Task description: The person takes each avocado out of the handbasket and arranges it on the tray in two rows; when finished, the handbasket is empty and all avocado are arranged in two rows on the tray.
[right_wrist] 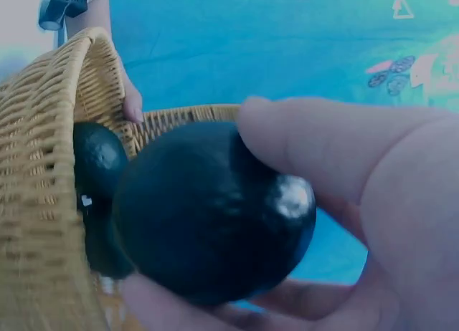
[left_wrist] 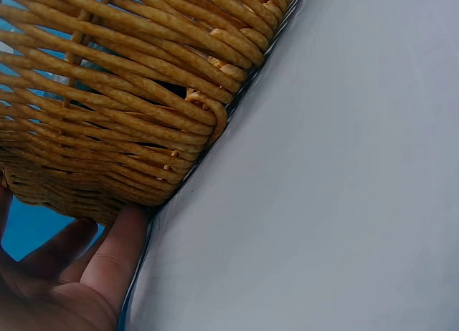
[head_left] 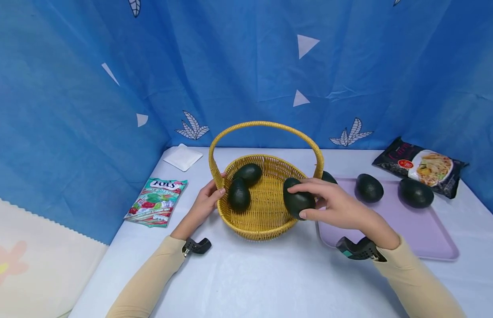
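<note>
My right hand (head_left: 335, 205) grips a dark green avocado (head_left: 297, 201) over the right side of a yellow wicker basket (head_left: 260, 235). Thumb and fingers wrap round that avocado (right_wrist: 208, 216) in the right wrist view. At the basket's left side, my left hand (head_left: 205, 201) holds the rim near the foot of the tall handle, thumb on top; its fingers (left_wrist: 115, 256) lie against the outer weave in the left wrist view. Two more avocados, one farther back (head_left: 248, 173) and one nearer (head_left: 238, 196), lie inside the basket on the left.
Right of the basket, a lilac tray (head_left: 433, 236) carries avocados, one partly hidden behind the basket handle. A black noodle packet (head_left: 423, 165) lies at the tray's far edge. On the left are a FOX'S candy bag (head_left: 156, 202) and a white square packet (head_left: 182, 157). Blue curtain (head_left: 246, 79) hangs behind.
</note>
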Motion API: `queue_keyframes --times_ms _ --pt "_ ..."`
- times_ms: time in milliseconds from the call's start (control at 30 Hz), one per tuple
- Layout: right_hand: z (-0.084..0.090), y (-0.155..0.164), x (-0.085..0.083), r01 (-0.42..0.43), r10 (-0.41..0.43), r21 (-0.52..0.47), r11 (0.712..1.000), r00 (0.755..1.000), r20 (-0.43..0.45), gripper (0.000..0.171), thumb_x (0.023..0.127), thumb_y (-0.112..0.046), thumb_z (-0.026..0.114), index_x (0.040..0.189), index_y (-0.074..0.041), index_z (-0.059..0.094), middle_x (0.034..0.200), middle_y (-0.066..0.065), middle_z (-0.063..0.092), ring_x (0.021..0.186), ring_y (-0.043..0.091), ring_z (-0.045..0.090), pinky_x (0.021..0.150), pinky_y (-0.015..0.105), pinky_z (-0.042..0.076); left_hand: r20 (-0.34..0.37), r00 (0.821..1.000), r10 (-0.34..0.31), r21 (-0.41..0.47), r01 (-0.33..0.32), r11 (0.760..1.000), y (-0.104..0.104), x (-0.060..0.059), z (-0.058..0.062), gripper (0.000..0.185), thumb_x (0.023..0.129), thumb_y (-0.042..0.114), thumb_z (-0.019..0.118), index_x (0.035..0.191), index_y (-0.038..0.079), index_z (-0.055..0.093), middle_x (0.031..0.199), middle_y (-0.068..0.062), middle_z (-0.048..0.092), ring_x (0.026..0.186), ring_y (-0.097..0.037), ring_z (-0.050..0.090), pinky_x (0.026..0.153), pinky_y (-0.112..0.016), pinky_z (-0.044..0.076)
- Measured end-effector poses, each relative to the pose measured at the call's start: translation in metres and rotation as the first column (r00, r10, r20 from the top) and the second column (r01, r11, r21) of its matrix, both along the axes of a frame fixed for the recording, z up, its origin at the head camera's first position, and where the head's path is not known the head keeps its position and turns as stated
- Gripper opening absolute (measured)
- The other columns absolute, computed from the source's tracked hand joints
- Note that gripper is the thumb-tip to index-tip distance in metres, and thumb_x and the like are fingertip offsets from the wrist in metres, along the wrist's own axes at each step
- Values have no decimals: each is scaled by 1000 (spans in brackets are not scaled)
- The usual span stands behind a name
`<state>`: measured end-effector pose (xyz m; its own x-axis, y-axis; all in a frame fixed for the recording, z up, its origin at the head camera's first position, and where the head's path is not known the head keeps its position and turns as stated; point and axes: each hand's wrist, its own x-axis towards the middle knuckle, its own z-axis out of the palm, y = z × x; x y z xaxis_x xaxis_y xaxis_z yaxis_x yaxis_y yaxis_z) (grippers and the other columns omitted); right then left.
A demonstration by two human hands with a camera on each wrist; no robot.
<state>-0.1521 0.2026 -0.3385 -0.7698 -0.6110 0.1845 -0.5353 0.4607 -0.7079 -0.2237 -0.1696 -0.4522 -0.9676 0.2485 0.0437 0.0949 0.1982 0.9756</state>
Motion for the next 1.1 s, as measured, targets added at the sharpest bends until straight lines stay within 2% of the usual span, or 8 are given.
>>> queue_keyframes --times_ms 133,233,500,667,800,900,1000,1100 --pt "4 16 10 -6 6 15 1000 1000 10 48 93 -14 74 139 -17 61 145 23 53 110 30 67 76 27 61 -1 1000 2 -2 -2 1000 0 -1 0 56 106 21 51 160 23 36 158 -19 43 138 -37 50 95 -28 57" --pt "3 29 14 4 -4 34 999 1000 0 48 93 -14 74 138 -17 61 146 26 52 113 33 66 75 27 61 -4 1000 2 2 -2 1000 0 -1 0 56 106 21 52 159 22 36 158 -19 43 138 -38 49 94 -27 57" --pt "-13 59 23 71 -73 71 995 997 28 48 90 -16 78 136 -17 63 139 19 60 112 10 63 72 25 60 -8 1000 -17 18 17 1000 -1 -1 -1 56 106 21 51 159 21 36 158 -20 43 136 -36 50 93 -21 55" --pt "-21 70 19 113 -115 103 988 993 15 48 88 -15 79 134 -12 64 133 17 65 109 2 62 76 25 60 -3 1000 -2 18 2 1000 -2 -1 -1 55 106 20 51 159 21 36 157 -20 44 136 -36 51 92 -23 56" --pt "-27 74 14 145 -150 175 974 989 15 48 89 -20 79 134 -14 64 133 15 67 109 13 65 80 26 59 1 1000 -2 13 2 1000 0 1 0 55 106 20 51 159 21 36 157 -20 44 135 -36 51 91 -21 56" --pt "-32 76 11 158 -169 215 964 985 35 48 89 -24 79 134 -15 64 133 15 67 107 19 65 78 26 57 -3 1000 -7 15 7 1000 1 2 1 56 106 19 52 159 20 36 158 -20 44 134 -35 50 91 -19 54" --pt "-37 77 9 145 -163 225 963 985 61 47 90 -26 78 133 -15 64 134 14 67 105 12 63 76 25 56 -11 1000 -7 9 7 1000 1 2 2 55 106 20 52 159 20 37 158 -20 44 134 -35 50 90 -18 53" --pt "-42 77 6 104 -130 207 973 985 115 46 92 -25 76 135 -13 62 132 16 66 92 4 60 69 24 54 -12 1000 -1 -1 1 1000 1 2 1 55 106 20 51 159 22 36 157 -20 44 132 -35 51 88 -18 54"
